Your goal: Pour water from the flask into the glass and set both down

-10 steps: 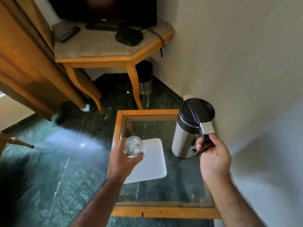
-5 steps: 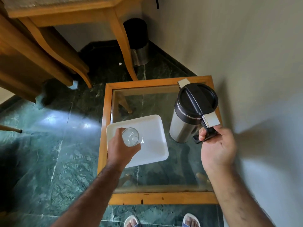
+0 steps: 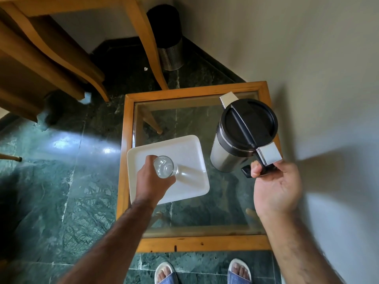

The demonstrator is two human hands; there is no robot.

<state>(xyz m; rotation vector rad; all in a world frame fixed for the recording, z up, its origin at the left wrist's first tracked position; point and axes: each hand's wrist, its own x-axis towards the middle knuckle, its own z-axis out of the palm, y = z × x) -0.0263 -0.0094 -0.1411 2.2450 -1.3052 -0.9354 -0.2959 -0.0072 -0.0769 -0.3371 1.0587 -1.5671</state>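
Observation:
A clear empty glass point(image 3: 164, 167) is in my left hand point(image 3: 151, 181), held over the left part of a white tray point(image 3: 184, 148). Whether the glass touches the tray I cannot tell. A steel flask point(image 3: 223, 158) with a black lid point(image 3: 248, 125) and a spout at the far side stands upright at the right of the small glass-topped table point(image 3: 196, 93). My right hand point(image 3: 274, 185) grips its black handle from the near side. The lid is closed.
The table has a wooden frame and stands against the wall point(image 3: 307, 48) on the right. Beyond it are a perforated metal bin point(image 3: 170, 52) and the legs of a larger wooden table point(image 3: 147, 44). My feet in sandals point(image 3: 165, 272) stand at the near edge.
The view has tilted further down, showing my feet. The glass has come lower over the tray. The flask stays upright in my right hand's grip.

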